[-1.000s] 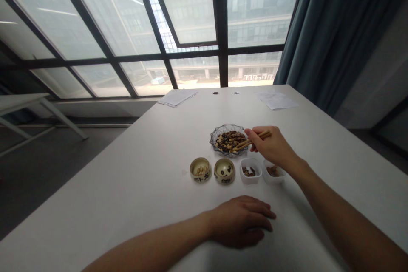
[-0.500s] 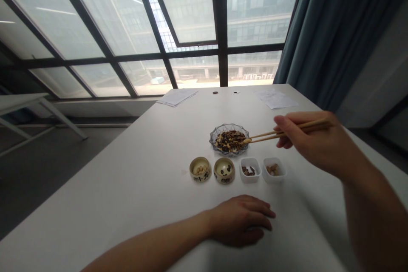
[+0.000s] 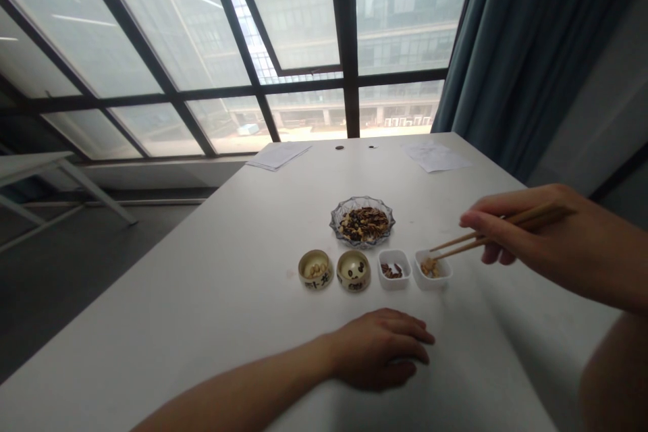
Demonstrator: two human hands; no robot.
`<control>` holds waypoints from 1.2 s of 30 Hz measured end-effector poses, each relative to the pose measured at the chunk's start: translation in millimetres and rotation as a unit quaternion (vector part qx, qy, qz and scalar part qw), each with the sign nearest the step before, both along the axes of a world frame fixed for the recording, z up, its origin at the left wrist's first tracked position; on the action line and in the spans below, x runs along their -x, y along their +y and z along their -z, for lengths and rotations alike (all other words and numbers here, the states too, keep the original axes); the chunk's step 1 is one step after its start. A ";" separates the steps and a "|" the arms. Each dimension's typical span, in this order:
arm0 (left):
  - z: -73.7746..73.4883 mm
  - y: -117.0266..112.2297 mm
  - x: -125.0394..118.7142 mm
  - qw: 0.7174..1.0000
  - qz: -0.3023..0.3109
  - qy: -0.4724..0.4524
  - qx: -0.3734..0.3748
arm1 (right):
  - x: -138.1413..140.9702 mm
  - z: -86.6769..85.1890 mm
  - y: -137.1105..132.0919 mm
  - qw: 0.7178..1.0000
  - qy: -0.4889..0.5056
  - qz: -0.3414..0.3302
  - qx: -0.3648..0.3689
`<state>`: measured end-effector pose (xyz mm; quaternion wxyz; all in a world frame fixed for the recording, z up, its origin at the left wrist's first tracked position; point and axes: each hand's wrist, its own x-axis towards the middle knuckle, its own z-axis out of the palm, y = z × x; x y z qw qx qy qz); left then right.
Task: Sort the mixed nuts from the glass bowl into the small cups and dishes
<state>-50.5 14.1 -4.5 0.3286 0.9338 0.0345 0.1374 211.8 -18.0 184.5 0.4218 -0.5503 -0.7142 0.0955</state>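
Observation:
My right hand (image 3: 551,246) grips a pair of wooden chopsticks (image 3: 486,236); their tips reach into the rightmost white square cup (image 3: 433,269), which holds tan pieces. My left hand (image 3: 382,354) lies flat on the white table (image 3: 202,297), fingers stretched out, holding nothing. A glass dish (image 3: 362,222) of mixed nuts and seeds stands behind a row of small cups: a beige cup with pale nuts (image 3: 315,268), a beige cup with dark seeds (image 3: 354,271), and a white square cup with brown bits (image 3: 394,269).
Paper sheets lie at the far edge, one at the left (image 3: 278,155) and one at the right (image 3: 436,156). A large window stands beyond the table, a teal curtain (image 3: 506,54) hangs at the right, and another table (image 3: 45,172) stands at the left.
My right hand drew the chopsticks back from the glass dish, then swung them down and right so the tips sit in the rightmost white cup. My left hand stayed put.

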 end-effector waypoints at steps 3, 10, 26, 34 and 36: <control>0.2 -0.2 -0.1 1.000 0.001 -0.004 -0.007 | 0.8 -4.2 0.8 0.993 -0.027 -0.063 0.095; 1.3 0.0 0.6 1.000 0.001 -0.010 -0.017 | 9.4 -2.1 7.9 0.999 0.016 -0.021 0.048; 4.7 -0.5 0.1 1.000 0.001 -0.022 -0.018 | 44.1 73.8 95.5 0.982 0.163 -0.019 0.095; 3.6 -0.4 -0.5 1.000 0.002 -0.020 -0.015 | 50.9 83.9 100.0 0.984 0.139 -0.022 0.109; 3.7 -0.5 -0.5 1.000 0.000 -0.020 -0.017 | 52.6 85.0 99.3 0.989 0.112 -0.022 0.096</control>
